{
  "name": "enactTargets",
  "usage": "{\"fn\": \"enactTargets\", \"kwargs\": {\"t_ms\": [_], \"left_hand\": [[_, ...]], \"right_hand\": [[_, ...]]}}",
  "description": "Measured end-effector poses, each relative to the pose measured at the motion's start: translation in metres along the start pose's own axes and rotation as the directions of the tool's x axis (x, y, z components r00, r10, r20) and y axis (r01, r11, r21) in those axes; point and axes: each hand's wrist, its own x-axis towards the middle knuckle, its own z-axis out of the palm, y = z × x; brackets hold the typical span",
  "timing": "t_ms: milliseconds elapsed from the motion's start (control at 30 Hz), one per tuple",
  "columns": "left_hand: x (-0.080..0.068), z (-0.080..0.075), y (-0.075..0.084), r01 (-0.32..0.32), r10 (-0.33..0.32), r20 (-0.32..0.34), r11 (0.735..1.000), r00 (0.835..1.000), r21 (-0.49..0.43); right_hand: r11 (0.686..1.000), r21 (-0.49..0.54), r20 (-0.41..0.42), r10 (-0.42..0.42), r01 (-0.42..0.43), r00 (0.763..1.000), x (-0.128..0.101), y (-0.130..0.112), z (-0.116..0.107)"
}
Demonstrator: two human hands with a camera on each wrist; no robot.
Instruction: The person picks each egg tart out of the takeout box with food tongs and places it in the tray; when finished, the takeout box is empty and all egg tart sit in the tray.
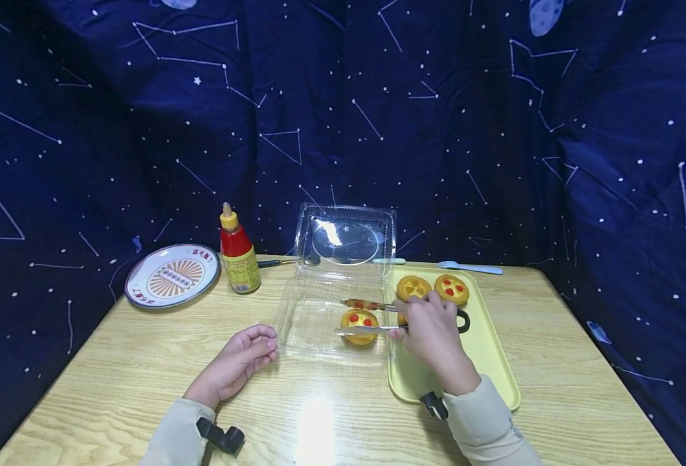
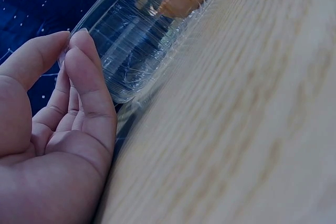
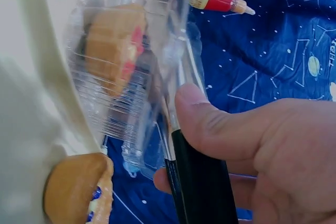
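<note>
My left hand (image 1: 245, 359) pinches the left rim of a clear plastic clamshell box (image 1: 308, 317) between thumb and fingertips, as the left wrist view shows. The box stands with its lid (image 1: 345, 236) raised at the back. Inside it, at the right, sits an egg tart (image 1: 359, 318) with red pieces on top. Metal tongs (image 3: 202, 182) with black handles are in my right hand (image 1: 433, 333), which grips them over the tray's left side. Their arms stand apart, one behind the tart and one overlapping its front. The tong tips are partly hidden by the box wall in the right wrist view.
A yellow tray (image 1: 408, 375) to the right bears several tarts, including a left one (image 1: 414, 287) and a red-dotted one (image 1: 452, 289). At the left are a white plate (image 1: 173, 275) and a red-and-yellow sauce bottle (image 1: 241, 255). A blue fork (image 1: 471, 267) lies behind the tray.
</note>
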Motion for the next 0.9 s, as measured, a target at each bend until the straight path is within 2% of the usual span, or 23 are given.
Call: {"fn": "enactTargets", "kwargs": {"t_ms": [267, 533, 900], "left_hand": [[0.001, 0.001, 0.001, 0.008, -0.008, -0.008, 1.000, 1.000, 0.006], [0.000, 0.000, 0.000, 0.002, -0.002, -0.005, 1.000, 1.000, 0.005], [0.001, -0.001, 0.000, 0.000, 0.000, 0.002, 1.000, 1.000, -0.003]], "right_hand": [[0.999, -0.024, 0.078, 0.050, -0.048, 0.996, -0.006, 0.001, -0.010], [0.999, -0.048, 0.112, 0.027, -0.022, 0.993, -0.006, -0.006, -0.008], [0.998, -0.051, -0.012, -0.029, 0.028, 1.000, -0.003, -0.013, 0.010]]}}
